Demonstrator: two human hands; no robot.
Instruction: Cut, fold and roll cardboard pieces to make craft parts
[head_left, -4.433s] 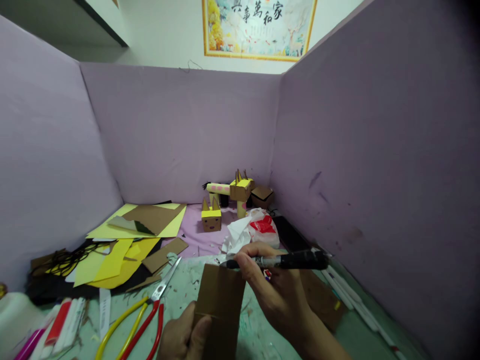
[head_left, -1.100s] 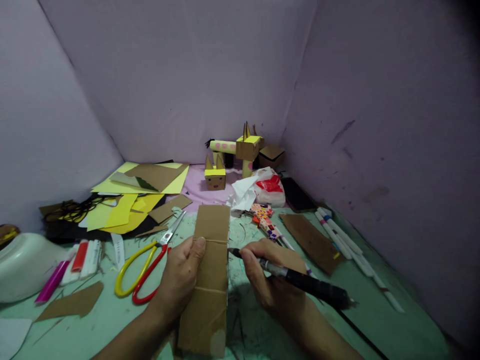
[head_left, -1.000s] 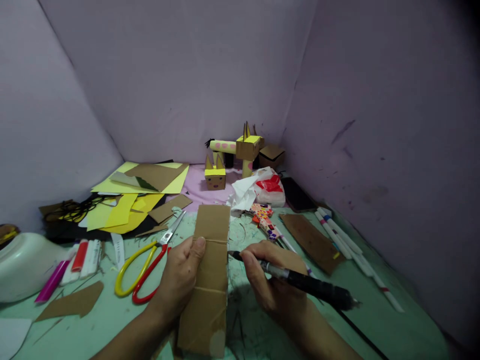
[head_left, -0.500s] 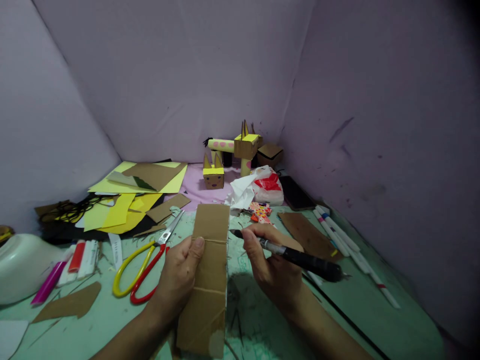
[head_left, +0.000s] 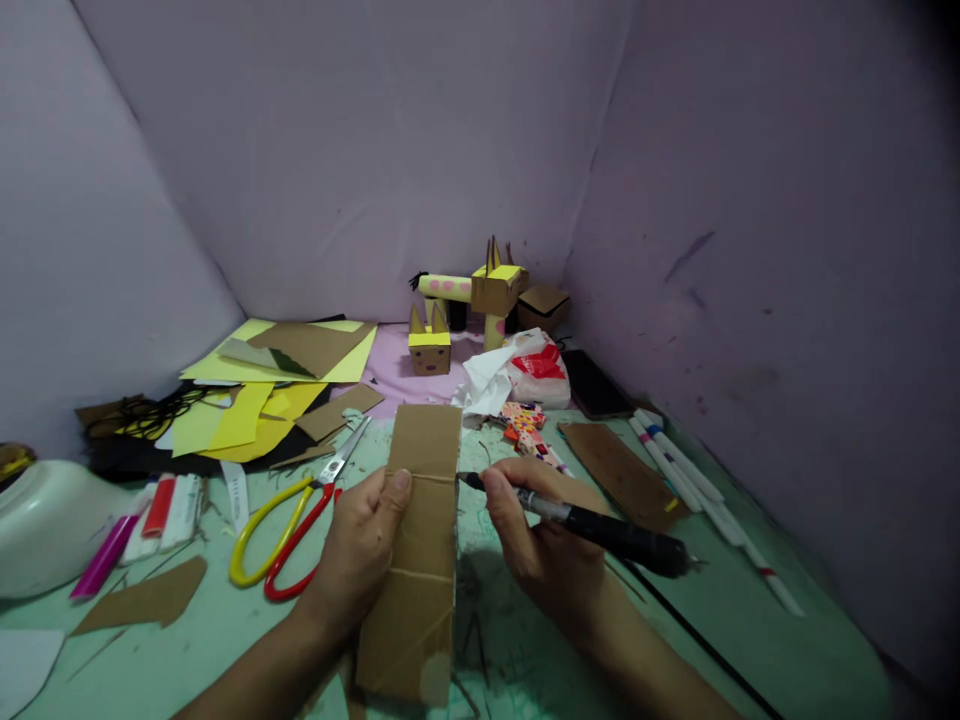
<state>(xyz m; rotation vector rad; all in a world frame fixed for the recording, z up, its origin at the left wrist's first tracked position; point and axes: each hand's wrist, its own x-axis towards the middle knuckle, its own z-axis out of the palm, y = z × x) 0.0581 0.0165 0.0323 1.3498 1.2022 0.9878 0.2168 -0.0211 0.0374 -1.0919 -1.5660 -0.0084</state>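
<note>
Gripping the creased cardboard strip (head_left: pixel 416 625) by its left edge, the left hand (head_left: pixel 364 535) holds it over the green surface (head_left: pixel 172 665). Right of the strip, the right hand (head_left: pixel 544 545) pinches a black pen (head_left: pixel 615 533), tip at the strip's edge. Scissors (head_left: pixel 324 487) lie left of it; an eared box (head_left: pixel 430 358) stands beyond.

A green tabletop (head_left: pixel 780 660) is shown, its far edge covered by a lilac sheet (head_left: pixel 382 378). Toward the far left corner, a pile of yellow, brown and black sheets (head_left: pixel 244 420) is spread. Nearer the left edge, a row of markers (head_left: pixel 159 508) is set just beyond a brown cardboard scrap (head_left: pixel 146 597). Scissors (head_left: pixel 325 488) are laid with blades directed toward the far edge. Along the right edge, white rods (head_left: pixel 684 463) are aligned beside a curved cardboard piece (head_left: pixel 619 470); toward the far right corner, a dark, flat slab (head_left: pixel 598 385) is placed.
</note>
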